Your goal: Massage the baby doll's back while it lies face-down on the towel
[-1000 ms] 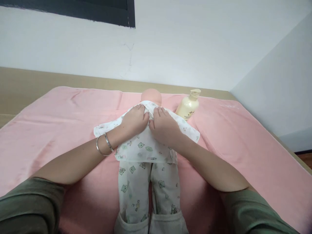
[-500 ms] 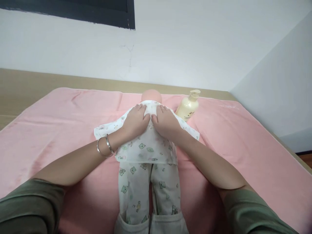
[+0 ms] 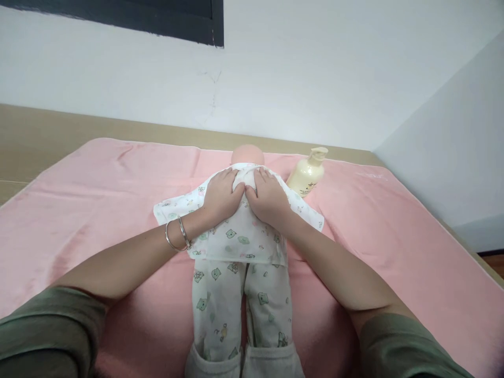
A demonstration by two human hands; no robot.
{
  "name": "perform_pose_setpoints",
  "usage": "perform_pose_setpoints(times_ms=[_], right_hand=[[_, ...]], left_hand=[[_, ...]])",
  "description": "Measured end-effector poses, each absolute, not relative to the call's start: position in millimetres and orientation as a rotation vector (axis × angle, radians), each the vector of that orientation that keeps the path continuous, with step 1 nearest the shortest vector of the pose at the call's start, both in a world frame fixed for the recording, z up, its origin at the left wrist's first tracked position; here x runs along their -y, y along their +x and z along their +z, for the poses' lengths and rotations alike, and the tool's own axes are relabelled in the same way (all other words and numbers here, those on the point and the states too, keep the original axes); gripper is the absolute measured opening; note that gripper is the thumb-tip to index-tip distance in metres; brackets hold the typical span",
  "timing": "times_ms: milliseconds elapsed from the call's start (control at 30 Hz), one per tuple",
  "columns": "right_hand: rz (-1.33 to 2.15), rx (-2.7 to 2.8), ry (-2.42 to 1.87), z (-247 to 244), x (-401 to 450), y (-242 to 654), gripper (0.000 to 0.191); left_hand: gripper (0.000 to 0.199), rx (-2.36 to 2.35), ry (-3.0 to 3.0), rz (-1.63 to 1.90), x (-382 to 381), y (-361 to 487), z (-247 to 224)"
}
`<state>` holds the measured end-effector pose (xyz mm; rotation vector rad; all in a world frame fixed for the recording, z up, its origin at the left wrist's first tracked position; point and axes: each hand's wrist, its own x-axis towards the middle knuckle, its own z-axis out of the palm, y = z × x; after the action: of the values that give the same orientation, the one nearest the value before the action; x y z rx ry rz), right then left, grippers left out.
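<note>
A doll (image 3: pixel 248 154) in a white patterned top (image 3: pixel 240 241) and matching trousers (image 3: pixel 220 299) lies on a pink cloth (image 3: pixel 129 178), its bald head at the far end. Its face is not visible. My left hand (image 3: pixel 223 194) rests flat on the upper part of the top, fingers apart; two silver bangles (image 3: pixel 178 233) circle that wrist. Beside it, my right hand (image 3: pixel 270 195) lies spread on the same garment, the thumbs nearly meeting at the middle. Neither hand grips anything.
A cream pump bottle (image 3: pixel 307 173) leans on the cloth to the right of the doll's head. Behind the cloth runs a wooden edge (image 3: pixel 157 131), then a white wall with a dark frame (image 3: pixel 177 18). Another wall rises at the right.
My left hand has slid slightly toward the right hand, and the thumbs are closer together. The top is more bunched near the neck. The view has shifted slightly.
</note>
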<state>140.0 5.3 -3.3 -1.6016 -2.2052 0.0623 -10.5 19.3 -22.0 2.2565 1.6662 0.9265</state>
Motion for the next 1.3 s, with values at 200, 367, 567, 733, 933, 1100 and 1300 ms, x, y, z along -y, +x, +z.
perform_pose_setpoints(times_ms=[200,367,567,733,933,1100,1300], right_hand=[[0.075,2.197,-1.617,-4.8,-2.3,138.8,0.064],[0.062,2.192,-1.613,-5.7,-3.6,139.2,0.063],[0.058,2.187,-1.615,-5.1,-2.9,138.9,0.062],[0.058,2.183,-1.606,-5.4,-2.9,139.1,0.062],[0.061,2.181,-1.616,-4.9,-2.4,138.7,0.061],[0.049,2.183,-1.613,-5.5,-2.5,138.3,0.061],[0.068,2.183,-1.608,-3.9,-3.3,139.6,0.061]], left_hand=[[0.044,-1.649,2.225,0.93,-17.4,-10.0,-19.2],[0.044,-1.674,2.227,0.942,-17.5,-9.3,-21.7],[0.043,-1.657,2.241,0.972,-18.5,-9.4,-23.4],[0.045,-1.641,2.215,0.964,-18.7,-10.1,-21.6],[0.044,-1.642,2.214,0.945,-18.0,-10.2,-21.0],[0.042,-1.668,2.221,0.953,-17.4,-9.2,-19.9],[0.044,-1.648,2.223,0.977,-19.3,-10.1,-23.3]])
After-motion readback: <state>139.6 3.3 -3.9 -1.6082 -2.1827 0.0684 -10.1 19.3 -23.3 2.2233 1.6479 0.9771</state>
